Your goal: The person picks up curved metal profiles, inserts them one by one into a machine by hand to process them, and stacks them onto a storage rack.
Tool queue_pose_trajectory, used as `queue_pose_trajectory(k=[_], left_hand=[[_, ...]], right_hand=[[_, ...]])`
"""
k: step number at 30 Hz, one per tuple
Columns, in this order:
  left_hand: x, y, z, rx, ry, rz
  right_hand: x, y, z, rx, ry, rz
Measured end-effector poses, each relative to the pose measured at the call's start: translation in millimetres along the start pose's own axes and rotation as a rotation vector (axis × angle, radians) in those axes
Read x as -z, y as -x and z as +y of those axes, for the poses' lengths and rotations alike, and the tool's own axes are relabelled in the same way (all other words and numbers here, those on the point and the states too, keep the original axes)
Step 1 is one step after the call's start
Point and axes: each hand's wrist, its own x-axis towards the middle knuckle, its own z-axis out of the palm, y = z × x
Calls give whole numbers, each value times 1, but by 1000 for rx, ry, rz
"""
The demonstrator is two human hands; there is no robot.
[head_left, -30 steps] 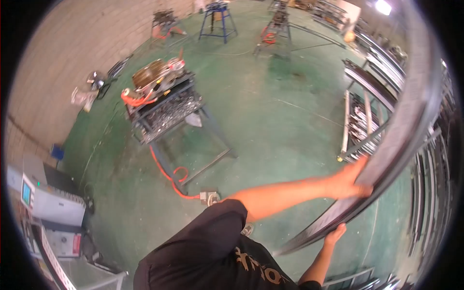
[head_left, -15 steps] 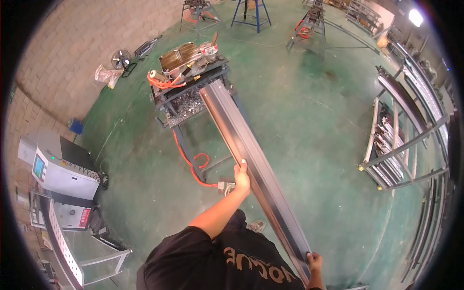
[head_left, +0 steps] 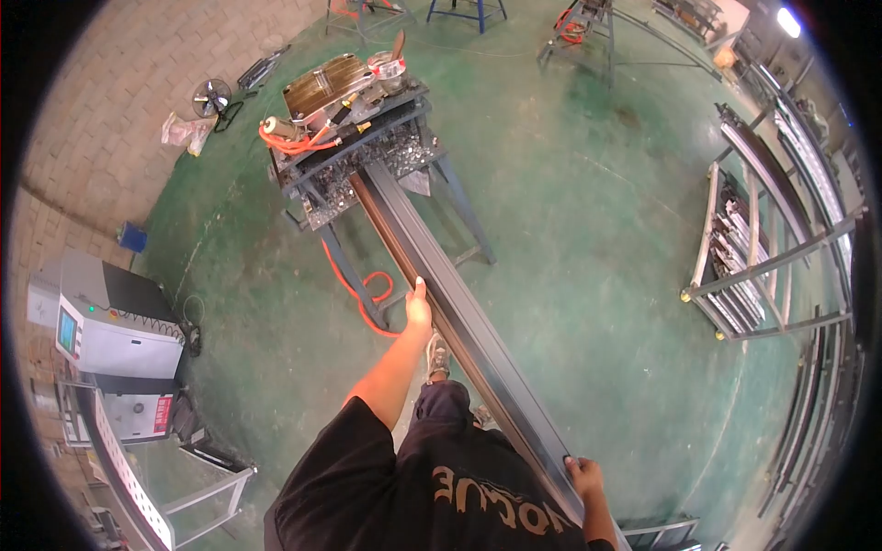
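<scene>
A long grey metal profile [head_left: 459, 308] slants from the workbench at upper left down past my right side. My left hand [head_left: 419, 308] grips its left edge near the middle, thumb on top. Lower down, my right hand [head_left: 585, 477] holds the opposite edge close to my body. The profile's far end is at the bench's tray of metal scraps [head_left: 400, 151]; whether it touches cannot be made out. On the bench [head_left: 418, 106] sit a machine with a ribbed metal top [head_left: 328, 84], an orange hose [head_left: 299, 144] and a round tin [head_left: 386, 66].
A rack of profiles [head_left: 735, 253] stands at the right. At the left are a grey-white machine with a screen [head_left: 129, 321], a blue bin [head_left: 131, 237] and a fan [head_left: 211, 97]. Orange hose lies below the bench; more stands are at the top.
The profile has swung from the right across to the bench, its far end now lower over the scrap tray. Both hands stayed on it and moved left. A foot now shows below the bench.
</scene>
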Motion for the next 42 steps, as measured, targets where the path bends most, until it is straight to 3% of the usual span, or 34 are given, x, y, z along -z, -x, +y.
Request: queue_pose_trajectory(k=[4, 13, 15, 16, 18, 21, 24, 27, 31, 33, 36, 39, 42], left_hand=[[12, -9, 0, -41, 29, -135], [17, -6, 15, 46, 32, -182], [19, -20, 7, -12, -38, -127], [23, -31, 1, -9, -48, -126], [32, -56, -9, 42, -140, -3], [38, -77, -16, 40, -67, -15], [-2, 4, 55, 114, 4, -24], [41, -86, -10, 2, 94, -110], [31, -80, 5, 49, 135, -89], [35, -96, -7, -33, 51, -21], [37, -93, 2, -23, 91, -52], [29, -86, 18, 6, 101, -34], [32, -90, 17, 33, 96, -23]], right_hand=[[-24, -16, 23, 32, 16, 2], [-34, -1, 9, 10, -66, -12], [-52, -3, 19, 140, 15, 259], [-50, -6, 21, 134, 8, 252], [-46, -15, 20, 51, -94, -99], [-43, -3, -12, 38, -96, 41], [-46, -13, -15, 89, -30, -12], [-47, -18, -9, 85, -32, -41], [-26, -22, -34, -15, -27, -43], [-30, -32, -26, -50, -45, -73], [-35, -30, -20, 25, 5, -29], [-21, -31, -46, -14, -15, -145], [-22, -38, -46, 36, -49, -65]])
